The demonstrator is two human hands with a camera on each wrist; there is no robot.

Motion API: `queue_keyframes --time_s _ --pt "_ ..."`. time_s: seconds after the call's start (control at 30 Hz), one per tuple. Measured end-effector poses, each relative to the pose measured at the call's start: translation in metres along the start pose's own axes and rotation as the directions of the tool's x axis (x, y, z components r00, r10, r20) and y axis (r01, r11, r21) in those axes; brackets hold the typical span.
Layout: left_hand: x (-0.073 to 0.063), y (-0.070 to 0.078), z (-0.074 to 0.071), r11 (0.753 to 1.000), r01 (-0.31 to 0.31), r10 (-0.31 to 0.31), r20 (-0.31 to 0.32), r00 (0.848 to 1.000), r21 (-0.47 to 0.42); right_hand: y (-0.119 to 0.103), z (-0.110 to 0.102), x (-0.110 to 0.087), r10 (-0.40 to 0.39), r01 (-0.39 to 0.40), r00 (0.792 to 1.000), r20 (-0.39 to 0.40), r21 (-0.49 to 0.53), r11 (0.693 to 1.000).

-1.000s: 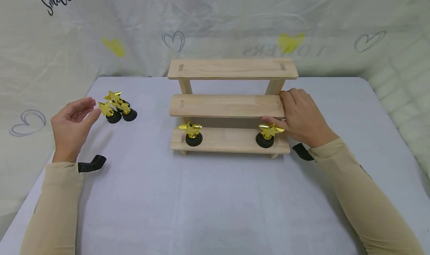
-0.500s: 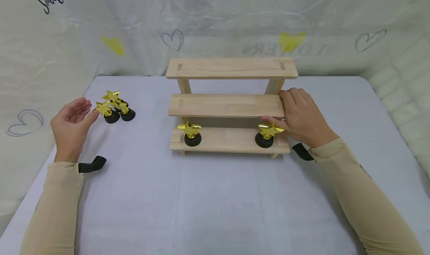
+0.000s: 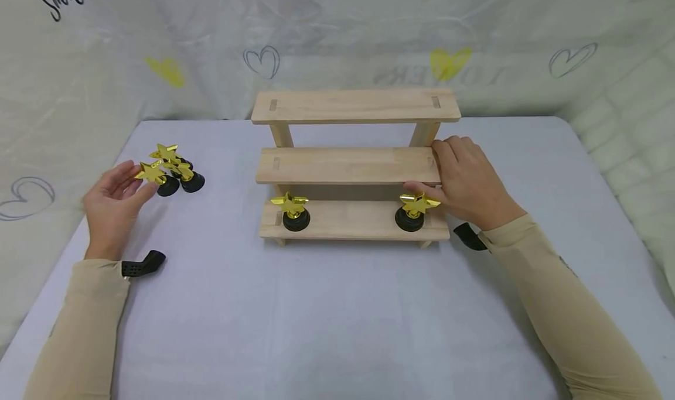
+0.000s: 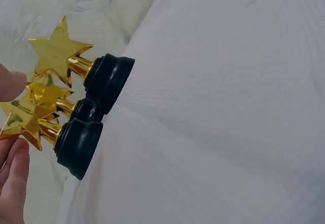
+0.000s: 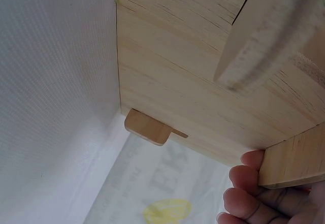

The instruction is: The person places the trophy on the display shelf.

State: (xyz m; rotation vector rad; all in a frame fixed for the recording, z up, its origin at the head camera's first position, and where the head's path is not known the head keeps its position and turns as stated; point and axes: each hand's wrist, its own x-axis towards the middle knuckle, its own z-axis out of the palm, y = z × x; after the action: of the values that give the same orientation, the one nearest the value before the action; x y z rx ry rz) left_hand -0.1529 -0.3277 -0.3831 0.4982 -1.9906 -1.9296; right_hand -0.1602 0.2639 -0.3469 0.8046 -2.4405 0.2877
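Three small gold star trophies with black round bases stand bunched on the table at the left in the head view. My left hand (image 3: 113, 204) is at the nearest star trophy (image 3: 151, 173), thumb and fingers spread on either side of its star. The left wrist view shows that trophy (image 4: 23, 120) between thumb and fingertips, its base (image 4: 78, 145) beside the others. My right hand (image 3: 469, 183) grips the right end of the middle board of a three-tier wooden shelf (image 3: 348, 166). In the right wrist view, curled fingers (image 5: 244, 201) wrap behind the board's end.
On the shelf's bottom board stand two more star trophies, one at the left (image 3: 295, 215) and one at the right (image 3: 411, 215). A white cloth covers the table (image 3: 337, 318). Behind it hangs a pale printed curtain (image 3: 337, 31).
My left hand has moved in closer, bringing its thumb and fingers around the nearest trophy's star. My right hand keeps its grip on the shelf. The head view has shifted slightly.
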Motion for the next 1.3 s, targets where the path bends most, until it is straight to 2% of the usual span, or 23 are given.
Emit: queue_keyframes --time_s 0.17,0.37,0.7,0.87,1.07,1.17,1.3 --pt "-0.001 -0.003 -0.001 0.997 0.04 -0.042 0.034 0.999 0.072 0.0 0.001 0.0 0.002 -0.002 1.0 0.002 0.002 1.0" --pt "-0.001 -0.009 0.0 0.994 0.054 -0.061 0.07 0.996 0.098 -0.001 0.0 0.0 0.007 -0.007 1.0 0.006 0.003 1.0" --pt "0.0 -0.014 0.0 0.981 0.05 -0.063 0.064 0.996 0.186 0.002 0.002 0.0 -0.002 0.002 1.0 0.004 0.011 1.0" --pt "0.002 -0.015 0.0 0.959 0.059 -0.077 0.051 0.996 0.278 0.002 0.003 0.0 0.013 -0.013 1.0 0.008 0.017 1.0" --pt "0.005 -0.015 0.002 0.9 0.086 -0.108 0.027 0.994 0.427 0.001 0.003 0.001 0.018 -0.018 1.0 0.012 0.021 1.0" --pt "0.007 -0.016 0.004 0.901 0.084 -0.103 0.02 0.995 0.425 0.001 0.003 0.001 0.011 -0.012 1.0 0.01 0.021 1.0" --pt "0.008 -0.017 0.004 0.883 0.053 -0.073 0.026 0.997 0.466 0.001 0.002 0.001 0.017 -0.017 1.0 0.007 0.026 1.0"
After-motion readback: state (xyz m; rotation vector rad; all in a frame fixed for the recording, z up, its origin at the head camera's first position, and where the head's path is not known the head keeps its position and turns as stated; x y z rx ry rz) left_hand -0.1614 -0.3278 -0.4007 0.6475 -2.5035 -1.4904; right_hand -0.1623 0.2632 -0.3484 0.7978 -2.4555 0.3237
